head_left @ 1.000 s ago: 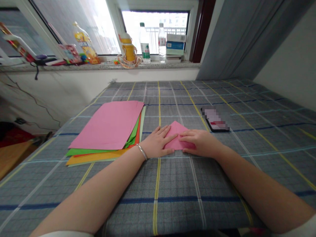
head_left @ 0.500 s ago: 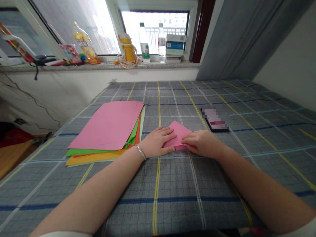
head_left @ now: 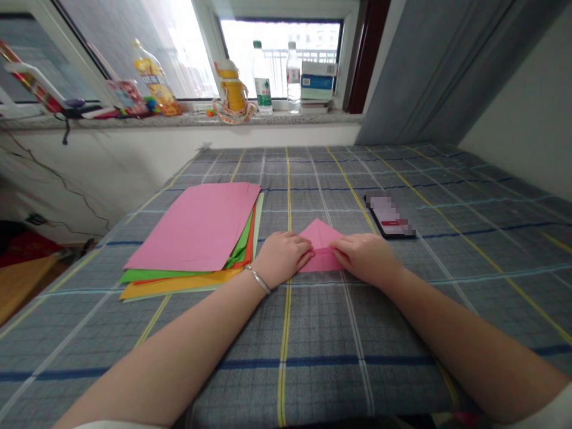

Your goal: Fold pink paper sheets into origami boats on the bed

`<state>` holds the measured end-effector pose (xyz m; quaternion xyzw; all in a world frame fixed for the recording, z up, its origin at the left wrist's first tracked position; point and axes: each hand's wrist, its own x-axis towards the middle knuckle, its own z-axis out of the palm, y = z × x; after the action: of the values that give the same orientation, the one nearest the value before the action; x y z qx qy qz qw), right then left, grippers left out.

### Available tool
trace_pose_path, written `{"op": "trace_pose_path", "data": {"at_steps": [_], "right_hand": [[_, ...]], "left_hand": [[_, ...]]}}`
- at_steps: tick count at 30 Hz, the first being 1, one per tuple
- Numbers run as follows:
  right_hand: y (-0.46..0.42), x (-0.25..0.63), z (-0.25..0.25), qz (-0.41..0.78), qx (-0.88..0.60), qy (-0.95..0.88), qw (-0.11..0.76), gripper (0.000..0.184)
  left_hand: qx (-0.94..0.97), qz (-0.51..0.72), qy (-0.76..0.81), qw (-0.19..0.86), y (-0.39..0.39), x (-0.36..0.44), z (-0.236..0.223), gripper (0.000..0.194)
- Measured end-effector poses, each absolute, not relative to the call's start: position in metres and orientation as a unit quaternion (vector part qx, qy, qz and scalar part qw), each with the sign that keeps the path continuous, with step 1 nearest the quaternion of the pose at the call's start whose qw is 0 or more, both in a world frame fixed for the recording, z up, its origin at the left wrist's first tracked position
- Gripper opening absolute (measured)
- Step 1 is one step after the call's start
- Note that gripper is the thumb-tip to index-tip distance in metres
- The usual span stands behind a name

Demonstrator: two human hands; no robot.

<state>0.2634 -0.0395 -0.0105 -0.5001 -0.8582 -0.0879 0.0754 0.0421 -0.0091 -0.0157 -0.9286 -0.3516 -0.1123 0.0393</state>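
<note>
Pink paper (head_left: 320, 236) — greyish plaid bedsheet (head_left: 322, 333)

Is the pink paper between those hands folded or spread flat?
Folded: the pink paper forms a triangle with a doubled strip along its base, between the left hand and right hand.

A home bedroom, going by the checked bedspread (head_left: 402, 333), grey curtain (head_left: 429, 65) and bottle-laden windowsill (head_left: 187, 119).
</note>
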Motion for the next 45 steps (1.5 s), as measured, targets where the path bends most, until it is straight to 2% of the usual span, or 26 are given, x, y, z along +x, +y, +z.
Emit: {"op": "trace_pose_path", "data": {"at_steps": [11, 21, 35, 38, 42, 45], "right_hand": [[-0.017, 0.268, -0.020, -0.097, -0.489, -0.858, 0.119, 0.028], [-0.007, 0.268, -0.031, -0.040, -0.532, -0.828, 0.171, 0.019], [-0.009, 0.260, -0.030, -0.058, -0.546, -0.820, 0.163, 0.018], [-0.011, 0.258, -0.029, -0.046, -0.518, -0.835, 0.180, 0.024], [-0.009, 0.255, -0.033, -0.023, -0.513, -0.840, 0.175, 0.043], [-0.006, 0.254, -0.035, -0.013, -0.540, -0.826, 0.163, 0.045]], "left_hand": [[-0.913, -0.146, -0.380, 0.013, 0.002, 0.043, -0.024, 0.024], [-0.903, -0.139, -0.406, 0.013, 0.008, 0.044, -0.029, 0.019], [-0.895, -0.127, -0.425, 0.051, 0.004, 0.047, -0.029, 0.016], [-0.894, -0.125, -0.426, 0.054, 0.005, 0.047, -0.029, 0.016], [-0.894, -0.123, -0.429, 0.045, 0.006, 0.047, -0.029, 0.017], [-0.890, -0.135, -0.435, 0.033, 0.008, 0.046, -0.030, 0.017]]}}
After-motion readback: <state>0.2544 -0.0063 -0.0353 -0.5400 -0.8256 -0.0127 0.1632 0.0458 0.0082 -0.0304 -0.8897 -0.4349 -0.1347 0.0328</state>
